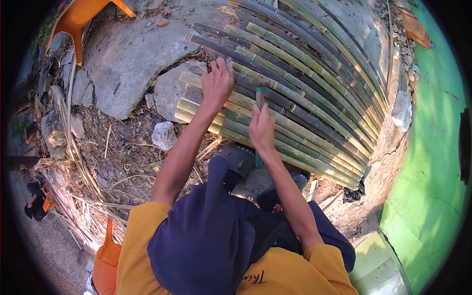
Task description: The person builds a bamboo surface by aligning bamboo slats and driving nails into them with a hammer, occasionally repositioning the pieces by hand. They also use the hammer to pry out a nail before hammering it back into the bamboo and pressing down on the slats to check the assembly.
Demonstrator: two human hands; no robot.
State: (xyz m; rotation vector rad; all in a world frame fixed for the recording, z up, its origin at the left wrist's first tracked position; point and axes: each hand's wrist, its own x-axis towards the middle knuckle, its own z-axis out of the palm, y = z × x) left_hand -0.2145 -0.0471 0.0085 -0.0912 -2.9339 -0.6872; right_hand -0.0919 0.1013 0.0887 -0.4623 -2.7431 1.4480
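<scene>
My right hand (261, 127) is wrapped around the handle of a hammer (260, 91), its dark head uppermost and a teal grip showing below my fist. Under it lies a row of split bamboo slats (305, 129), green and dark, side by side with the near ones close to my feet. My left hand (218, 82) is closed, knuckles up, at the left ends of the slats; whatever its fingers pinch is hidden. The hammer head is to the right of my left hand, apart from it.
Broken concrete slabs (128, 64) and a pale stone (163, 135) lie on the left. An orange plastic chair (73, 22) is at the upper left. Long thin strips (81, 162) litter the ground. A white rock (402, 110) sits beside the green surface (427, 162) on the right.
</scene>
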